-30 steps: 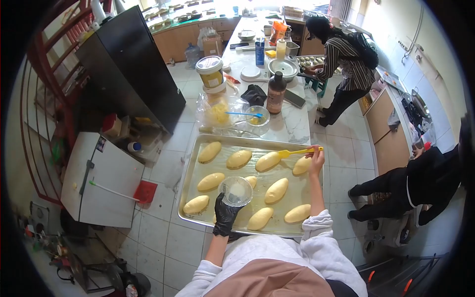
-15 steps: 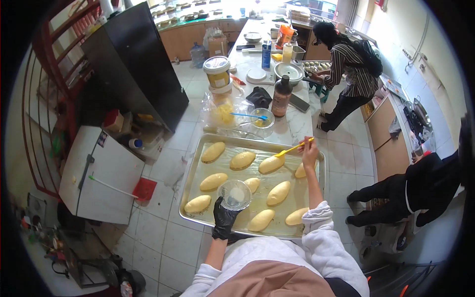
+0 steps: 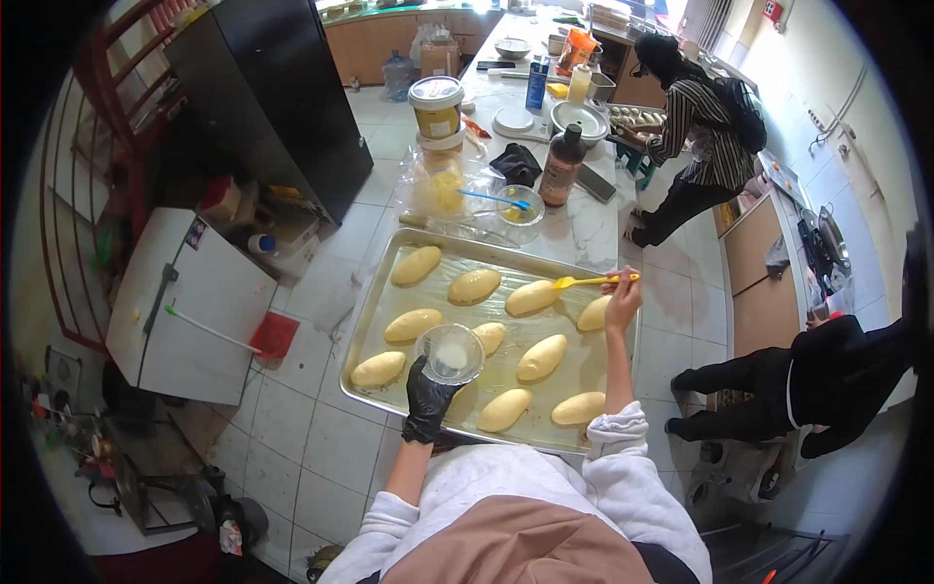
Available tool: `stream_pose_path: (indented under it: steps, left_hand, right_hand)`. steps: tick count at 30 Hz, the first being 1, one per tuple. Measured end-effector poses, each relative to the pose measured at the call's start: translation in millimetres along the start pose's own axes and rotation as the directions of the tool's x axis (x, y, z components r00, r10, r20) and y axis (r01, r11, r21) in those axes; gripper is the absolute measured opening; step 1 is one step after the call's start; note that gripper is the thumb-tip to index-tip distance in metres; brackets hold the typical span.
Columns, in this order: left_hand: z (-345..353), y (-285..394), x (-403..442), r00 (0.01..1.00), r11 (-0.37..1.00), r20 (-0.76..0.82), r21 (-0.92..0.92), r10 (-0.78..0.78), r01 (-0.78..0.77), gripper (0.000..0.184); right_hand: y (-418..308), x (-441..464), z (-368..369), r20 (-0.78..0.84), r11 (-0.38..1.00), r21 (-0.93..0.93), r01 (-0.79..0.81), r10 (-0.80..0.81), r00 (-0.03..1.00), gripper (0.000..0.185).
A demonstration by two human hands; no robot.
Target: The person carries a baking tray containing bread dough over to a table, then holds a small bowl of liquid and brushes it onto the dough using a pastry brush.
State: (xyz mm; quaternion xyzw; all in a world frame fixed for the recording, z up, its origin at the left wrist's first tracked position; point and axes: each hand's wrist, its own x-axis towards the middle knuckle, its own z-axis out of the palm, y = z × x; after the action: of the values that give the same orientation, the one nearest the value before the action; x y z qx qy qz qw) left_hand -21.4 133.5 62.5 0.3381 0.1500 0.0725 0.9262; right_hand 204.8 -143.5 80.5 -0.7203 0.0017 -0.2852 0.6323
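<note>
My left hand (image 3: 428, 397), in a black glove, grips a clear plastic bowl (image 3: 450, 354) with a little pale content in its bottom. The bowl is over the left-middle part of a metal baking tray (image 3: 352, 362). Bare, my right hand (image 3: 621, 292) pinches the handle of a yellow pastry brush (image 3: 589, 281). Its head is at the right end of an oval dough piece (image 3: 531, 298) in the upper row. Several similar pieces lie spaced out on the lined tray, among them a glossy one (image 3: 474, 286). The bowl partly covers a dough piece (image 3: 489, 338).
Beyond the tray, the marble table holds a bowl with a blue brush (image 3: 519, 206), a brown bottle (image 3: 561, 165) and a lidded bucket (image 3: 437, 105). One person (image 3: 708, 127) works at the back right. Another person (image 3: 798, 380) in black stands at right.
The brush has moved rightward along the dough piece to its right end, and its handle lies flatter. My left hand still holds the bowl. The camera view has shifted slightly.
</note>
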Motion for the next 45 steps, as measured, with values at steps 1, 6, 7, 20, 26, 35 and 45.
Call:
stream_pose_path:
  steps: [1,6,7,20,26,35,45]
  left_hand:
    - [-2.8,-4.8,2.4,0.991,0.885,0.021,0.448,0.134,-0.129,0.048]
    - [-7.3,-34.9,22.9,0.997,0.960,-0.040,0.274,0.070,-0.056,0.047]
    - [10.0,-25.0,23.1,0.999,0.979,-0.040,0.204,0.013,-0.005,0.046]
    - [52.1,-28.7,41.8,0.906,0.471,0.423,0.797,0.013,-0.379,0.034]
    - [27.6,-36.5,33.8,0.917,0.322,0.370,0.859,0.147,-0.398,0.052]
    - [19.9,-19.1,7.1,0.983,0.855,0.181,0.512,-0.010,-0.086,0.052]
    - [5.3,-31.1,16.4,0.991,0.991,0.092,0.099,-0.100,0.091,0.056]
  right_hand:
    - [-11.9,-3.0,-5.3,0.004,1.000,-0.003,0.000,0.000,1.000,0.026]
    - [-81.8,-61.5,-8.3,0.078,0.905,0.408,-0.120,0.096,0.992,0.025]
    - [-87.2,-76.6,-6.5,0.171,0.863,0.459,-0.210,0.146,0.974,0.025]
    - [-90.9,-100.4,-31.4,0.159,0.960,0.270,-0.076,0.033,0.987,0.022]
    - [-43.7,-66.4,-14.6,0.016,0.944,0.321,-0.076,0.075,0.997,0.023]
    - [8.2,-30.7,-11.3,-0.136,0.985,0.154,-0.077,0.099,0.986,0.025]
    - [34.4,-20.5,-9.2,-0.205,0.987,0.103,-0.127,0.146,0.968,0.020]
